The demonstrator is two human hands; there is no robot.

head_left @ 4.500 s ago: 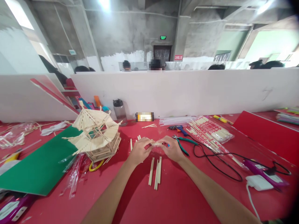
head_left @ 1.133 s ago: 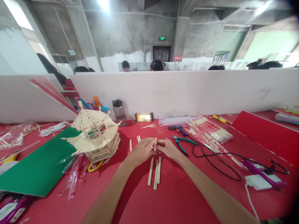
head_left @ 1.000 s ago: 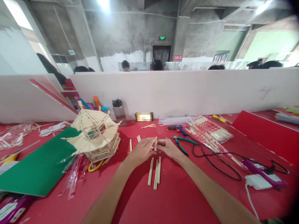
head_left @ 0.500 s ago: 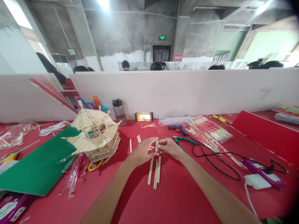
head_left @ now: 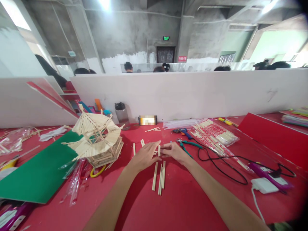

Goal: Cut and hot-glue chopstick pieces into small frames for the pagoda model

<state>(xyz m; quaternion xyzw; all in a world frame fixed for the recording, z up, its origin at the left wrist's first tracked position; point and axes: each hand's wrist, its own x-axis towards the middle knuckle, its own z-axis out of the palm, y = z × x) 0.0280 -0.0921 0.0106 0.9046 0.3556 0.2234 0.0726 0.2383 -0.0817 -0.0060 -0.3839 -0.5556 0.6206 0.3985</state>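
Between my two hands, a short bundle of pale wooden sticks (head_left: pixel 159 150) stands near the middle of the red table. My right hand (head_left: pixel 175 152) pinches it from the right with thumb and fingertips. My left hand (head_left: pixel 146 156) curves round its left side, thumb and fingers close to it; whether they press on it is hard to tell. Longer sticks (head_left: pixel 160 179) lie in small groups just in front of the hands. Other short sticks (head_left: pixel 134 149) lie beyond my left hand. A pavilion model (head_left: pixel 98 138) made of sticks stands to the left.
Left are a green board (head_left: pixel 40 170) and plastic wrappers (head_left: pixel 76 183). A bottle (head_left: pixel 122 115) stands by the white partition (head_left: pixel 180 96). Right are pliers (head_left: pixel 185 147), a glue gun (head_left: pixel 184 132), packed sticks (head_left: pixel 216 134), a black cable (head_left: pixel 214 168) and a white adapter (head_left: pixel 264 185). People's heads show beyond.
The small bundle between my hands has shifted slightly left and looks shorter. Both hands have moved slightly left with it. The long sticks in front remain in place.
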